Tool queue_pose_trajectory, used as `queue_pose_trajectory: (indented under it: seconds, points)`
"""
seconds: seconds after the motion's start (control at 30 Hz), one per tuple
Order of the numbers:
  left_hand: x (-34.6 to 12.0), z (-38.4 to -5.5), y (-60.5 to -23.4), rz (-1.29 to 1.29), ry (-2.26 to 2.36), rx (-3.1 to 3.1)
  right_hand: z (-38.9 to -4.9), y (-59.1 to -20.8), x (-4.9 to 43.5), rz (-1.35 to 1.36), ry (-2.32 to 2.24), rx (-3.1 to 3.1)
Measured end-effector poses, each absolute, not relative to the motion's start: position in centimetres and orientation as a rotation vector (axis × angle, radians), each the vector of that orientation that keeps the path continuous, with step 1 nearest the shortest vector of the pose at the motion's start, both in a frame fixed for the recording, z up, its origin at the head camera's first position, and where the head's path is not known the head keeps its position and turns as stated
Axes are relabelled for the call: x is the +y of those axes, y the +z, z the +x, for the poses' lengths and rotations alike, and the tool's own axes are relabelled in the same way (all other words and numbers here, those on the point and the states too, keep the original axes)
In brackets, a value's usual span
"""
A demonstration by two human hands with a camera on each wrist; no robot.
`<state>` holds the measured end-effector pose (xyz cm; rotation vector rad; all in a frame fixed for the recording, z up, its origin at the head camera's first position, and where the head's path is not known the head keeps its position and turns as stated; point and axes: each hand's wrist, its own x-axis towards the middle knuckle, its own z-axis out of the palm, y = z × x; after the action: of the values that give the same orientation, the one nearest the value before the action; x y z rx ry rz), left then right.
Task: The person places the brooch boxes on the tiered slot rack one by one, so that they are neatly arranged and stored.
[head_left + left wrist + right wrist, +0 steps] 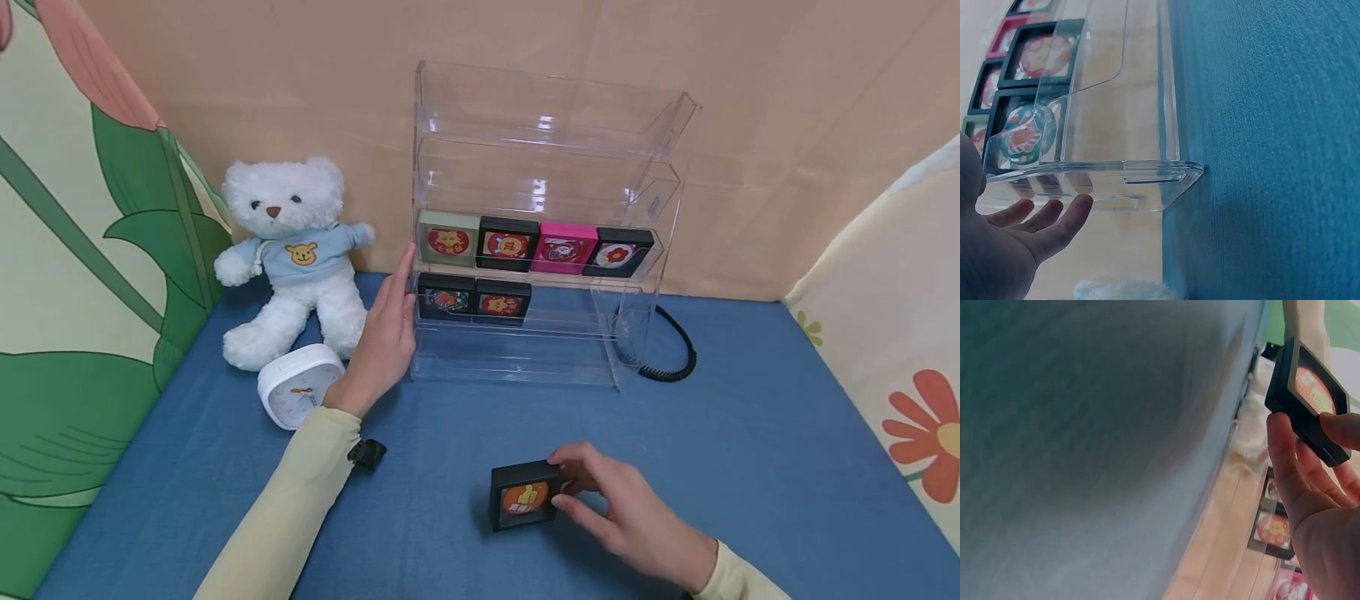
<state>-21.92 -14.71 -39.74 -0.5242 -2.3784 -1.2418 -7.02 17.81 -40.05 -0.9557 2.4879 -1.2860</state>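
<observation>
Between its thumb and fingers, my right hand point(626, 512) pinches a small black display box point(525, 496) by its right side, low over the front of the table. An orange round badge with a yellow thumbs-up shows through its window. My left hand point(382, 342) rests its fingers along the left side of a clear acrylic tiered rack point(517, 367). Boxed badges line the rack's third tier: a green box point(448, 239), a black box point(507, 244), a pink box point(564, 248) and another black box point(618, 253). Below them, two black boxes point(474, 299) sit side by side at the left.
A white teddy bear point(288, 250) in a blue top sits left of the rack. In front of it a white clock point(300, 385) leans back beside my left forearm. To the rack's right, a black coiled cord point(678, 358) lies on the blue tablecloth point(765, 450).
</observation>
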Motion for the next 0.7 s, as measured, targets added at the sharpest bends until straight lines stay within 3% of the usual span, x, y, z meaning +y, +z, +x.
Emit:
queue_pose_trajectory:
  seconds: [0.7]
  points:
    - [-14.7, -22.0, -39.9, -0.535, -1.246, -2.356, -9.6, -39.6, 18.9, -0.806, -1.261, 2.784]
